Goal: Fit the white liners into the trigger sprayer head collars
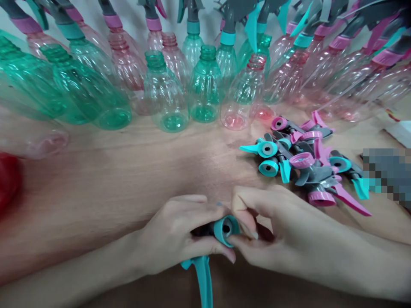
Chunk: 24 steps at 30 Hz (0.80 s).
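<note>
My left hand is wrapped round a trigger spray head with a teal collar and teal trigger. The collar's open end faces right and up, showing a grey inside with a dark hole. The trigger hangs down below my fingers. Close against the collar is my right hand, its fingers curled and pinched together, the thumb at the collar's rim. Whatever the pinch may hold is hidden. To the right of my hands lies a pile of loose spray heads in grey with pink or teal parts.
Behind stand open green bottles and open pink bottles, several of each. Bottles with spray heads fitted fill the back. A red object is at the left edge. A blurred dark item lies on the right of the wooden table.
</note>
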Motion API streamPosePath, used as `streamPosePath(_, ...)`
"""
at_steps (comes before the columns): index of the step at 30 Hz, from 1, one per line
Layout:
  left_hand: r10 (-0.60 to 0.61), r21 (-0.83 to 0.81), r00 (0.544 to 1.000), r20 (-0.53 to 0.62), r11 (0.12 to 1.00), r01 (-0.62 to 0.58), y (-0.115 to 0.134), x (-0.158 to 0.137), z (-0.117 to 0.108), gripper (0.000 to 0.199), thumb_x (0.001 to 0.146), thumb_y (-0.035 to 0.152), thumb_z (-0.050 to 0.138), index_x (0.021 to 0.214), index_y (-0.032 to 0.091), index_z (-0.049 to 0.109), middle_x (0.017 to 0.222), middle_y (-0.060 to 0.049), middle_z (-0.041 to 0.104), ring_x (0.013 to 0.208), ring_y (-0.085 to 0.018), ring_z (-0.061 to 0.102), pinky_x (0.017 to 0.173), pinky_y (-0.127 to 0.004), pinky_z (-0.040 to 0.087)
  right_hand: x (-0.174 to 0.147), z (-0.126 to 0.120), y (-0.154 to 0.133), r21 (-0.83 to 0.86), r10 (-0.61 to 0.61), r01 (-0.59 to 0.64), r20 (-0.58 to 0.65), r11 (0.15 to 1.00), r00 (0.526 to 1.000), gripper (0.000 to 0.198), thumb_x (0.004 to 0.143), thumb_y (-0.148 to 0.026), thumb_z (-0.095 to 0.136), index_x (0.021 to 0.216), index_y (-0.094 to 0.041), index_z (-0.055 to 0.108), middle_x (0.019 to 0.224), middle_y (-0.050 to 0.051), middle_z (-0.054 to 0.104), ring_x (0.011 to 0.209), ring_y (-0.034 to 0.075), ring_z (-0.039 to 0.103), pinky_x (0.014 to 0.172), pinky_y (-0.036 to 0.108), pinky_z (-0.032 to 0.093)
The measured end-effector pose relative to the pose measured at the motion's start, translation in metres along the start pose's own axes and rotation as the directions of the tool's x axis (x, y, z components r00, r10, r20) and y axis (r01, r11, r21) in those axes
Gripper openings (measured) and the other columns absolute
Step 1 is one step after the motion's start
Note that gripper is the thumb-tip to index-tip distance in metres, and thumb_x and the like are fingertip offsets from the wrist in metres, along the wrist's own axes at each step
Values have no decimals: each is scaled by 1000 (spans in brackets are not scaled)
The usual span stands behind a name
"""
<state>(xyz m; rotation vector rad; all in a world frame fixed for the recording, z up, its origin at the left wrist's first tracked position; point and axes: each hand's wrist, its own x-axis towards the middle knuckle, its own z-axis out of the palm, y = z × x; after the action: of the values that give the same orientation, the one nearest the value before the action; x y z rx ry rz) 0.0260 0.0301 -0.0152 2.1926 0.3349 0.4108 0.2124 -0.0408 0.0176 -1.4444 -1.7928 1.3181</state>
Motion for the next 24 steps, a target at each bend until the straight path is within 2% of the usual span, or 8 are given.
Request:
streamPosePath(5, 33, 11, 999, -10, 999, -33, 0, 1, 0, 21, 85, 38, 62, 76, 18, 62, 65, 4, 61, 59, -10, 51, 61, -20, 41, -4, 6, 2, -153, -198, 197, 8, 968, 980, 30, 67, 0, 53, 68, -22, 33, 58, -10, 42, 48, 4, 36, 42, 17, 26)
streamPosePath(8, 35, 28, 999, -37, 999, -34, -1, 0, 1, 26, 85, 38, 62, 70, 17, 60, 59, 4, 56, 55, -10, 47, 56, -20, 39, -5, 8, 6, -221, -275, 267, -3, 938, 962, 27, 71, -1, 51, 70, -22, 35, 57, -10, 37, 46, 5, 32, 41, 19, 21)
streamPosePath(10, 30, 17, 1000, -10, 999, -30, -1, -1, 1, 25, 85, 39, 62, 74, 17, 63, 62, 3, 58, 58, -11, 51, 58, -20, 41, -5, 5, 7, -249, -256, 249, 6, 936, 967, 23, 74, -3, 52, 73, -23, 40, 58, -10, 38, 48, 5, 33, 42, 19, 22)
streamPosePath(15, -23, -14, 997, 75, 1000, 24, -2, 0, 0, 25, 78, 36, 70, 93, 16, 66, 74, 1, 66, 67, -12, 59, 65, -19, 45, -5, -15, 0, -267, -102, 121, 86, 956, 991, 21, 74, -7, 58, 72, -23, 45, 61, -11, 46, 52, 4, 39, 44, 13, 28)
streamPosePath(18, -46, -20, 995, 87, 999, 48, -2, 1, -1, 28, 76, 34, 72, 96, 15, 66, 75, 0, 67, 66, -12, 60, 63, -18, 46, -1, -21, -1, -229, -76, 102, 120, 968, 990, 21, 73, -7, 60, 69, -22, 45, 58, -12, 45, 50, 2, 38, 42, 10, 28)
streamPosePath(24, -11, -79, 996, 85, 997, 18, -2, 1, 0, 30, 77, 36, 71, 98, 15, 67, 78, -1, 68, 69, -13, 62, 66, -19, 47, 4, -19, 2, -154, -53, 78, 160, 985, 986, 22, 74, -13, 66, 68, -21, 46, 57, -12, 42, 49, 2, 35, 42, 9, 26)
